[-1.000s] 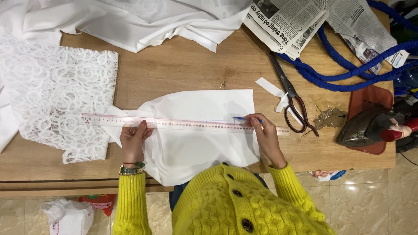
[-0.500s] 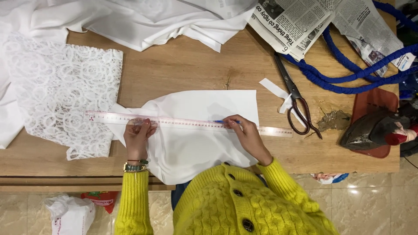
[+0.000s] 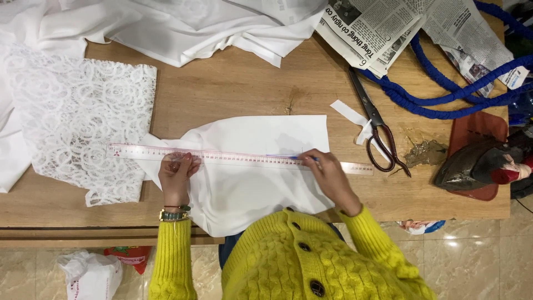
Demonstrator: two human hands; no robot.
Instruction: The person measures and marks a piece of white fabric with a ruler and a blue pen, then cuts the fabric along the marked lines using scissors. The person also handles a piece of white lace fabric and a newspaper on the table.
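1. Wooden table [image 3: 244, 94] is covered at upper left by plain white fabric [image 3: 183, 28].
2. Lace fabric [image 3: 78, 128] is spread at left.
3. White cut fabric piece [image 3: 250, 183] is laid at frame centre.
4. Clear ruler [image 3: 233, 157] is pressed flat across it by left hand [image 3: 176, 175], fingers together.
5. Blue pen [image 3: 291, 158] is gripped by right hand [image 3: 330, 175] along the ruler edge.
6. Scissors [image 3: 375, 125] are left at right.

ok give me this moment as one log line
left hand pressing ruler flat | right hand holding blue pen at ruler edge | ruler across white fabric | scissors untouched on table
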